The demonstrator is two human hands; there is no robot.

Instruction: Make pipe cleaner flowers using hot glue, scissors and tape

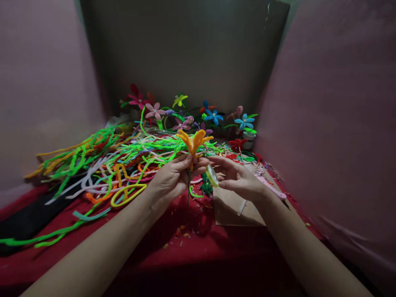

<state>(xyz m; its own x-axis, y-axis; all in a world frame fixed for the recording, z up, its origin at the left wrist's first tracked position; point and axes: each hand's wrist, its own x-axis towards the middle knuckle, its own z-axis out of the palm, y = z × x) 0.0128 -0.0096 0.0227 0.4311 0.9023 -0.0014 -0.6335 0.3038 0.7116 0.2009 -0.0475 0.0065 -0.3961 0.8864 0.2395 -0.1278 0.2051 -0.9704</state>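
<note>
Pipe cleaners [105, 161] heap left; card [230, 210] lies right. Flower [194, 142] rises above the left grip [175, 175] pinching it; right grip [239, 178] pinches tape [212, 176].

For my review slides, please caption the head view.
Left hand holds an orange flower; right hand holds a yellow-green roll.

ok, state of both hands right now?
Left hand: closed, holding the orange flower near its base.
Right hand: closed, holding the yellow-green roll.
</note>
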